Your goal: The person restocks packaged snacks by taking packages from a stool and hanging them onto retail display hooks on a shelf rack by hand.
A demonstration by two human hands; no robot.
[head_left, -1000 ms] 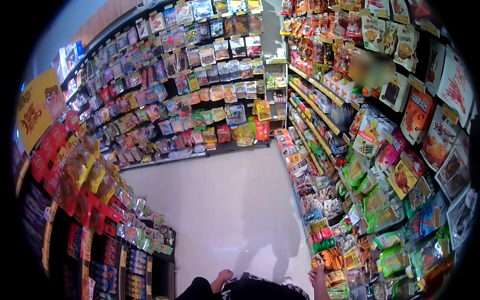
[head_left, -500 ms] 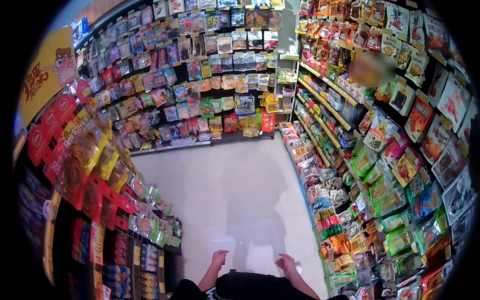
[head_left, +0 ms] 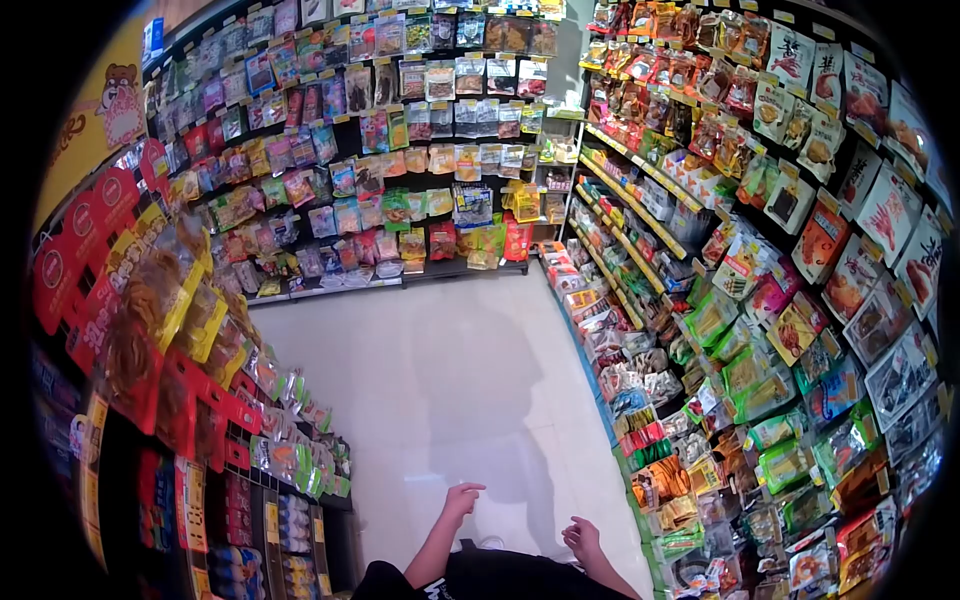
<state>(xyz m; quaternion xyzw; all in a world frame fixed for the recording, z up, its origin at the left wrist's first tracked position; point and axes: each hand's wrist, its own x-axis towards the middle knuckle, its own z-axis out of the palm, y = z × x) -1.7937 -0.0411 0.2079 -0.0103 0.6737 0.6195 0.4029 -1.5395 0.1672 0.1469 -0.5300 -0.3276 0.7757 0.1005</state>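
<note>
My left hand point(head_left: 462, 499) is held out in front of my body above the pale floor, fingers stretched toward the right, with nothing in it. Lower and to the right, my right hand point(head_left: 581, 540) hangs in the air with its fingers loosely apart and also holds nothing. Neither touches any goods. Nearest the left one is a rack of hanging snack packets point(head_left: 290, 455). Small packaged snacks point(head_left: 660, 485) in the low bins of the right-hand shelving lie closest to the right one.
Tall shelving with hanging snack bags point(head_left: 440, 85) closes off the far end. Along the right runs a wall of vacuum packs point(head_left: 760, 385) above stepped shelves with yellow price strips point(head_left: 640, 255). Red packets point(head_left: 135, 385) jut out at left. Pale floor tiles point(head_left: 400, 350) lie between the racks.
My left hand has risen and moved right, its fingers reaching out further. The right hand sits slightly lower. The view has shifted a little, so the shelves appear further left.
</note>
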